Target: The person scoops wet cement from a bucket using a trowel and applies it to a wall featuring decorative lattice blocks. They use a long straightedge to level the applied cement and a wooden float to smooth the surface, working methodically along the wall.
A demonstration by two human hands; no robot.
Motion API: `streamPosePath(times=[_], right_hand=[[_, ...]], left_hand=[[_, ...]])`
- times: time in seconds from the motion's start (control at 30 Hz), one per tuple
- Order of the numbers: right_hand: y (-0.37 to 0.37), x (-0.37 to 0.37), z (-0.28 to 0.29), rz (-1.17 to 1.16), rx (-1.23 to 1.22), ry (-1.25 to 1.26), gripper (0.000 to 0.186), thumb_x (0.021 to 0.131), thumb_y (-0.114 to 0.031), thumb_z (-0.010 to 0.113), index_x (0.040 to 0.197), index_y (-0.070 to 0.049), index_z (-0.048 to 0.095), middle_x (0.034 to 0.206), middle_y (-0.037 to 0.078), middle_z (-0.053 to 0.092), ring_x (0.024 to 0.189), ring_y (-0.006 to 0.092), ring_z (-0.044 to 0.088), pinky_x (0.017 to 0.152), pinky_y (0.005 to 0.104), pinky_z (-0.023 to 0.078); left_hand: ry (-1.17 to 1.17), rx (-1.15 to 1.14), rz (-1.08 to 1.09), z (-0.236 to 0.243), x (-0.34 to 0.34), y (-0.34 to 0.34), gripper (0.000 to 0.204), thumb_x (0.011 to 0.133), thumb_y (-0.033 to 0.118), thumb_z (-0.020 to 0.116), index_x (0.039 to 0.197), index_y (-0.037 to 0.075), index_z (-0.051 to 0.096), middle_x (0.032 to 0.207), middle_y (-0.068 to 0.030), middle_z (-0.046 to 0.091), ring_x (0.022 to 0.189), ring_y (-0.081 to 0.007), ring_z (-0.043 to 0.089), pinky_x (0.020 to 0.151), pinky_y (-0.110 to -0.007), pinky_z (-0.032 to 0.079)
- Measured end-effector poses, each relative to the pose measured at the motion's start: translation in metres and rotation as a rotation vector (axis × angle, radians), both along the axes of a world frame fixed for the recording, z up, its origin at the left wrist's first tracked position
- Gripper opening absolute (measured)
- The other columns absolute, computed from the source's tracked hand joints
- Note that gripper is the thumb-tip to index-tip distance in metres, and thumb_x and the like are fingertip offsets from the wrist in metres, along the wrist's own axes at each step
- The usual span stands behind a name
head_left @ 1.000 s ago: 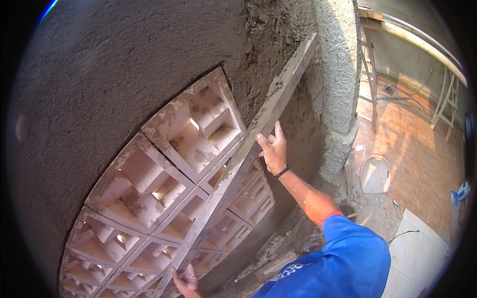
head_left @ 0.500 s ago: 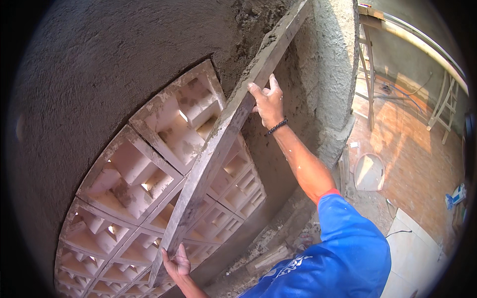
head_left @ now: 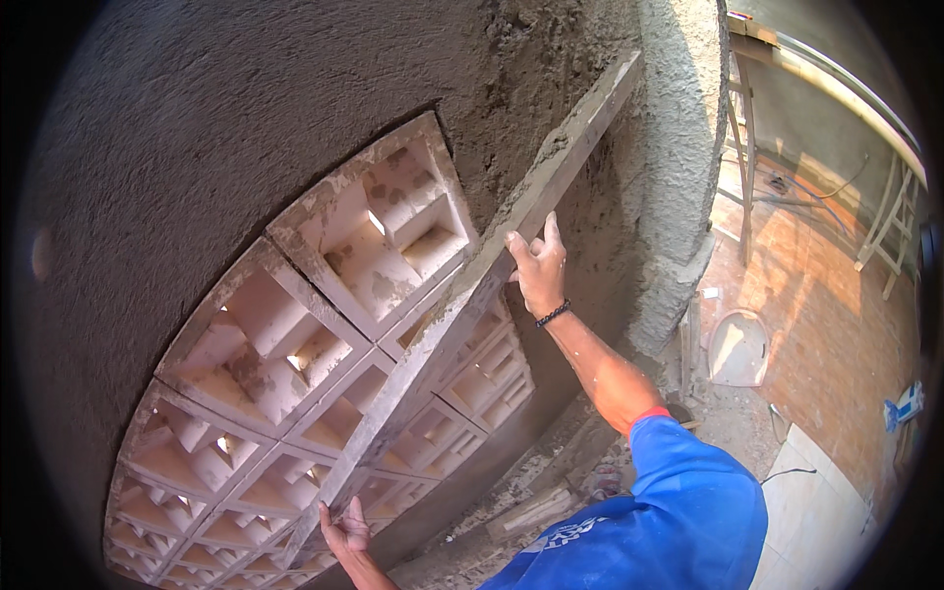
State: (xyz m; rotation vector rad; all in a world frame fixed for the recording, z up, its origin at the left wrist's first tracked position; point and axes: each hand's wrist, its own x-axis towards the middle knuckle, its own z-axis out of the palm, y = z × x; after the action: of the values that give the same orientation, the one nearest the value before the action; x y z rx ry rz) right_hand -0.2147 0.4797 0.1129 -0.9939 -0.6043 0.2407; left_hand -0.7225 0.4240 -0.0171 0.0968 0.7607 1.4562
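Between left hand [head_left: 346,531] and right hand [head_left: 541,273]: mortar-smeared bar [head_left: 440,339] held aslant | right clamped on it; left touching, closure cannot be told | beyond left: vent blocks [head_left: 261,393] | risk: block edges could be chipped by uneven pushing

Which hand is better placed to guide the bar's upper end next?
Probably the right hand: it holds the bar nearer that end, while the left hand is near the lower end.

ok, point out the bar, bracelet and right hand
Bar [head_left: 448,331]: head view, its face near mid-length.
Bracelet [head_left: 554,315]: head view, middle of the dark beads.
Right hand [head_left: 542,275]: head view, back of the hand.
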Motion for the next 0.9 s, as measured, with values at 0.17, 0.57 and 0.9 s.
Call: streamPosePath(times=[0.17, 0.57, 0.9], right_hand=[[0.009, 0.035, 0.056, -0.059, -0.008, -0.07, 0.085, 0.078, -0.021, 0.067, 0.135, 0.019, 0.017, 0.053, 0.002, 0.047, 0.043, 0.0089, 0.045, 0.037, 0.0266, 0.042], [0.004, 0.025, 0.049, 0.005, -0.016, -0.024, 0.088, 0.077, -0.023, 0.068, 0.137, 0.015, 0.016, 0.056, 0.0, 0.044, 0.046, 0.0076, 0.043, 0.037, 0.0273, 0.042], [0.011, 0.022, 0.047, -0.082, 0.018, -0.138, 0.087, 0.077, -0.024, 0.067, 0.133, 0.021, 0.018, 0.055, 0.004, 0.048, 0.046, 0.0096, 0.047, 0.045, 0.0265, 0.043]], left_hand=[[-0.013, 0.013, -0.02, 0.034, 0.036, 0.003, 0.039, 0.085, 0.021, 0.065, 0.117, 0.001, 0.053, 0.12, -0.0123, 0.057, 0.11, -0.03, 0.056, 0.093, -0.043, 0.049], [-0.018, 0.028, -0.003, 0.041, 0.042, 0.001, 0.039, 0.085, 0.02, 0.065, 0.117, 0.002, 0.053, 0.121, -0.0126, 0.057, 0.111, -0.0301, 0.055, 0.092, -0.044, 0.049], [-0.046, 0.031, -0.011, 0.029, 0.024, 0.003, 0.037, 0.087, 0.023, 0.062, 0.115, 0.001, 0.053, 0.117, -0.0126, 0.059, 0.107, -0.0307, 0.057, 0.091, -0.045, 0.05]])
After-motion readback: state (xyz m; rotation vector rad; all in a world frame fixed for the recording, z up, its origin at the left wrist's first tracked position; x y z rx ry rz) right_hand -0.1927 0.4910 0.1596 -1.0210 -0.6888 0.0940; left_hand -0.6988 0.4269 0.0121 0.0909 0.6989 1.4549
